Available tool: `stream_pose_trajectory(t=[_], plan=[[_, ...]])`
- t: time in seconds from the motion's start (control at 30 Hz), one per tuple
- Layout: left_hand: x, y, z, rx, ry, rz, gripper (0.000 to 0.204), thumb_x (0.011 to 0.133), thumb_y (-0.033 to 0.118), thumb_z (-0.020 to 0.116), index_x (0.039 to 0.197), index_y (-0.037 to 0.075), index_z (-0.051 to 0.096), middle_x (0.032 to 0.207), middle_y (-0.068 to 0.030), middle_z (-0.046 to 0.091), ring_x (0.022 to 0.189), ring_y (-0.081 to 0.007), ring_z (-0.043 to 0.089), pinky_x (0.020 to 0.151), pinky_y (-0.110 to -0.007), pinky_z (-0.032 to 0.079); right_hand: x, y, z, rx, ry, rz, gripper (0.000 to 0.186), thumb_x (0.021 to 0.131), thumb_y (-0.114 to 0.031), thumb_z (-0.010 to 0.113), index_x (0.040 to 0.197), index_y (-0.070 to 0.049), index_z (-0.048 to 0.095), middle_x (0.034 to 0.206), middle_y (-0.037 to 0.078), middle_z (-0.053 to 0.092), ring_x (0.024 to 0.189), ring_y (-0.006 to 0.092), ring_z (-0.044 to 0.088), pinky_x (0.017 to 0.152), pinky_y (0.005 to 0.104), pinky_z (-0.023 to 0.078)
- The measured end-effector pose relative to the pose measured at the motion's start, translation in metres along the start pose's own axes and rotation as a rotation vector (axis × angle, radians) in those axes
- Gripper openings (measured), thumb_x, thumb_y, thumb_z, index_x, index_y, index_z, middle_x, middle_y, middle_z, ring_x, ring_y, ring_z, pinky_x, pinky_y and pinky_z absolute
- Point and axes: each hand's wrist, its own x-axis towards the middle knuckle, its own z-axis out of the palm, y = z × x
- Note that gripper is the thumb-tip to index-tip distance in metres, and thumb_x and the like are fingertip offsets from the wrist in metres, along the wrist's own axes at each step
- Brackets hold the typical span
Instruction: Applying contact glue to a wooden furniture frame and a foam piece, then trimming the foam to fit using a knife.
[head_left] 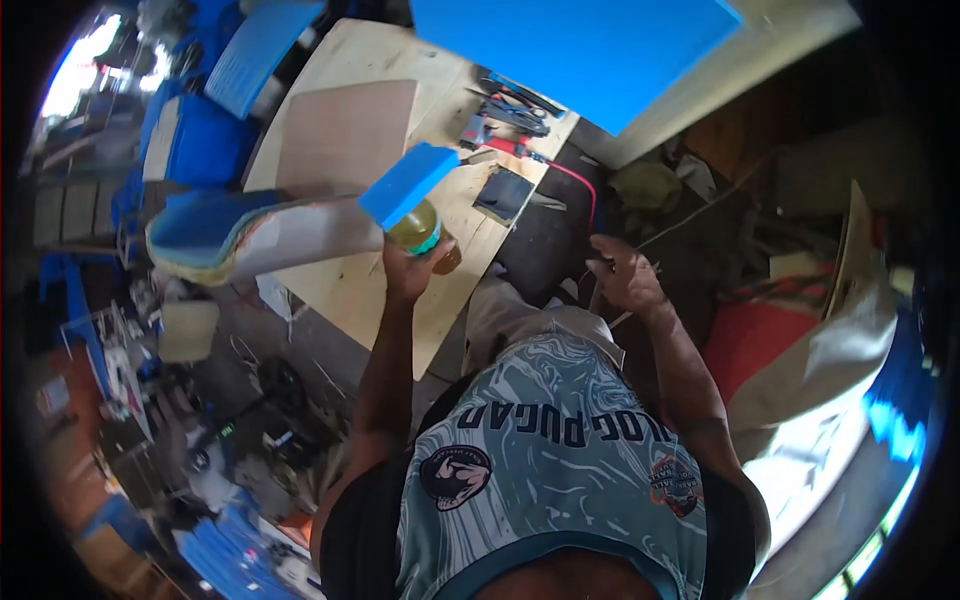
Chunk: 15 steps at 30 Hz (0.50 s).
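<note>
My left hand is closed around a plastic bottle with a teal label and yellow-brown contents, held over the near part of the wooden table. A blue block covers the bottle's upper end from view; whether they touch, I cannot tell. Off the table's right side, my right hand hangs in the air, its fingers loosely bent and apart, with nothing visible in it. A red hose runs down close to that hand from the tools on the table.
Left of the bottle lies a curved padded piece with a blue surface. A brown board, several hand tools and a dark square pad rest on the table. A large blue panel stretches across the far side. Clutter covers the left floor.
</note>
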Motion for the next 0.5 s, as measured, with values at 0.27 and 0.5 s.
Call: stream_pose_trajectory(t=[0.27, 0.5], plan=[[-0.009, -0.004, 0.000, -0.086, -0.106, -0.081, 0.069, 0.071, 0.015, 0.089, 0.125, 0.002, 0.048, 0.113, -0.0096, 0.063, 0.104, -0.0187, 0.062, 0.089, -0.037, 0.051, 0.078, -0.189, -0.033, -0.252, 0.126, -0.868, 0.055, 0.081, -0.012, 0.072, 0.134, -0.011, 0.057, 0.137, 0.013, 0.054, 0.123, 0.0331, 0.054, 0.103, 0.0449, 0.045], [-0.021, -0.003, -0.019, -0.147, -0.221, -0.135, 0.081, 0.066, 0.022, 0.092, 0.130, 0.003, 0.048, 0.121, -0.0131, 0.063, 0.112, -0.0213, 0.060, 0.094, -0.039, 0.049, 0.116, -0.162, 0.020, -0.316, -0.007, -0.796, 0.048, 0.077, -0.010, 0.075, 0.124, -0.010, 0.063, 0.119, 0.014, 0.066, 0.110, 0.0347, 0.063, 0.095, 0.0434, 0.052]])
